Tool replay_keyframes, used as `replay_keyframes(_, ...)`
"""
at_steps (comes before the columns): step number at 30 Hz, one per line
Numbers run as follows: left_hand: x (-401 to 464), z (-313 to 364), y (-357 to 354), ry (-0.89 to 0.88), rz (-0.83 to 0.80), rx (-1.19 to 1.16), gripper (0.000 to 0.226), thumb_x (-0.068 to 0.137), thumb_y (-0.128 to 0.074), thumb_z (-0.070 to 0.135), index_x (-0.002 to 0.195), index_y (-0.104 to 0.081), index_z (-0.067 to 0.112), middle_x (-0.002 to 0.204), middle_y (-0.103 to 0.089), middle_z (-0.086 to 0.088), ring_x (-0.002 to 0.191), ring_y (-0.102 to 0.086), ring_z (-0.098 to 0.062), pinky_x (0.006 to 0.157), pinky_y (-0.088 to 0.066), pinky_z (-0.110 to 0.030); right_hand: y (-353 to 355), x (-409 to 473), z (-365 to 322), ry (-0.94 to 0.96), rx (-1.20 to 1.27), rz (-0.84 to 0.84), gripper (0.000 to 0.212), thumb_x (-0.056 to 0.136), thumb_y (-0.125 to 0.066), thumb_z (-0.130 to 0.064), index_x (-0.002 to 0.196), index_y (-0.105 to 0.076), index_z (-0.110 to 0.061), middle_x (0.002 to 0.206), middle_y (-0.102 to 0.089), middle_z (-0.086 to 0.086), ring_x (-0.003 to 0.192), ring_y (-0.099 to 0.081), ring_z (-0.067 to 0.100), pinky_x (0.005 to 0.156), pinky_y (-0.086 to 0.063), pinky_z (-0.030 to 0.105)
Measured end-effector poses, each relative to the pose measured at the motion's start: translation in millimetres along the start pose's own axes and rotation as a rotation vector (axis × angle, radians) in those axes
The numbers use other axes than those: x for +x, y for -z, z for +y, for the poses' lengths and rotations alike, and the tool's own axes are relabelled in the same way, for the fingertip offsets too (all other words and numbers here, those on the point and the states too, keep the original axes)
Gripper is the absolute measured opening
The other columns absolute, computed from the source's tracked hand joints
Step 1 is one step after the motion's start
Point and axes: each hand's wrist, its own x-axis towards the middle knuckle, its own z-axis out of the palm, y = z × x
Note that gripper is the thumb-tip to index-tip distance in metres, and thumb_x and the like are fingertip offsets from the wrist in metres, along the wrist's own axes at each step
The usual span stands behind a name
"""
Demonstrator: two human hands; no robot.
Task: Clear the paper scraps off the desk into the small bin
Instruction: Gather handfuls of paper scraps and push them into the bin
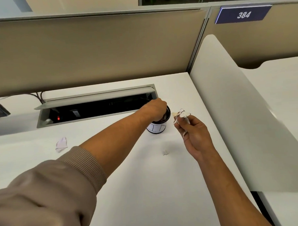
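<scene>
Left hand (155, 107) over bin (158, 125), grip unclear (fingers hidden). Right hand (194, 133) pinches scraps (181, 115) just beside bin.

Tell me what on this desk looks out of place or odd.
Two loose scraps lie on the desk: a crumpled pale scrap at left and a tiny scrap near the small bin. The cable tray lid stands propped open.

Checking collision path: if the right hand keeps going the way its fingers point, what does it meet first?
Probably the small bin: the right hand, pinching crumpled paper scraps, points up-left toward its rim. Depth unclear from one view.
</scene>
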Motion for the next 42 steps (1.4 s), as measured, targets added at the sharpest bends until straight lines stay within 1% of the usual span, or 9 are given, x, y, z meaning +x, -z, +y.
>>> replay_keyframes(4, -5, -5, 17, -0.057, -0.031, 0.062, 0.019, 0.089, -0.057, 0.005, 0.107, -0.06, 0.002, 0.099, -0.058, -0.01, 0.061, -0.048, -0.017, 0.05, -0.039, -0.026, -1, -1, -1, 0.003, 0.014, -0.008, 0.007, 0.082, -0.062, 0.004, 0.083, -0.063, -0.002, 0.09, -0.071, 0.002, 0.082, -0.068, 0.012, 0.071, -0.055, 0.021)
replay_keyframes(9, -9, -4, 39, -0.116, -0.029, 0.08, 0.026, 0.081, -0.074, 0.013, 0.105, -0.068, 0.009, 0.098, -0.059, -0.005, 0.079, -0.06, -0.023, 0.058, -0.047, -0.029, 3, -4, 1, -0.007, 0.015, -0.004, 0.01, 0.078, -0.065, 0.001, 0.087, -0.065, -0.002, 0.095, -0.07, 0.004, 0.086, -0.067, 0.015, 0.072, -0.054, 0.021)
replay_keyframes(14, -3, 2, 10, -0.121, -0.045, 0.09, 0.019, 0.092, -0.046, 0.002, 0.106, -0.058, 0.002, 0.083, -0.05, -0.005, 0.066, -0.051, -0.02, 0.056, -0.043, -0.028, 3, -5, 0, -0.003, 0.004, 0.002, 0.012, 0.077, -0.065, 0.0, 0.09, -0.065, -0.002, 0.089, -0.073, 0.0, 0.082, -0.068, 0.012, 0.071, -0.055, 0.02)
replay_keyframes(18, 6, -2, -5, -0.124, -0.112, 0.079, 0.011, 0.095, -0.045, 0.008, 0.091, -0.056, 0.007, 0.093, -0.062, -0.008, 0.07, -0.052, -0.021, 0.065, -0.046, -0.031, 5, -5, 1, -0.004, -0.006, 0.012, 0.014, 0.078, -0.065, -0.001, 0.092, -0.066, -0.002, 0.088, -0.073, 0.001, 0.08, -0.068, 0.01, 0.071, -0.054, 0.02)
replay_keyframes(26, -9, -7, 9, -0.144, -0.14, -0.071, 0.025, 0.096, -0.043, 0.014, 0.104, -0.064, 0.004, 0.086, -0.059, -0.004, 0.075, -0.055, -0.023, 0.064, -0.044, -0.031, -4, -4, 0, 0.001, -0.064, -0.004, 0.011, 0.079, -0.066, 0.0, 0.09, -0.067, 0.0, 0.087, -0.071, 0.003, 0.078, -0.066, 0.013, 0.07, -0.055, 0.021)
replay_keyframes(32, -27, -40, 26, -0.113, 0.088, -0.367, 0.024, 0.08, -0.065, 0.004, 0.092, -0.078, 0.021, 0.082, -0.07, 0.005, 0.069, -0.058, -0.004, 0.065, -0.046, -0.021, -14, 10, -12, -0.015, -0.151, -0.019, 0.007, 0.083, -0.065, 0.005, 0.087, -0.067, 0.0, 0.088, -0.07, 0.007, 0.077, -0.067, 0.014, 0.073, -0.056, 0.023)
replay_keyframes(37, -36, -62, 10, 0.049, 0.33, -0.557, 0.014, 0.08, -0.071, 0.006, 0.089, -0.076, 0.016, 0.083, -0.071, 0.0, 0.082, -0.062, -0.013, 0.075, -0.047, -0.021, -31, 33, -21, 0.097, -0.641, -0.064, 0.009, 0.078, -0.074, -0.001, 0.08, -0.073, -0.009, 0.076, -0.07, 0.01, 0.068, -0.068, 0.022, 0.074, -0.058, 0.031)
replay_keyframes(40, -38, -64, -2, 0.122, 0.359, -0.629, 0.01, 0.08, -0.074, 0.009, 0.086, -0.073, 0.017, 0.082, -0.068, -0.002, 0.068, -0.06, -0.014, 0.067, -0.049, -0.025, -50, 49, -18, 0.281, -1.198, -0.064, 0.007, 0.076, -0.078, -0.014, 0.083, -0.077, -0.016, 0.073, -0.07, 0.001, 0.068, -0.066, 0.017, 0.062, -0.049, 0.01)
replay_keyframes(42, -37, -64, -8, 0.165, 0.369, -0.681, 0.01, 0.081, -0.074, 0.011, 0.087, -0.069, 0.018, 0.085, -0.068, -0.005, 0.068, -0.063, -0.018, 0.069, -0.055, -0.031, -65, 56, -12, 0.342, -1.492, -0.092, 0.011, 0.078, -0.074, -0.013, 0.088, -0.077, -0.018, 0.083, -0.069, 0.005, 0.075, -0.063, 0.02, 0.061, -0.047, 0.016)
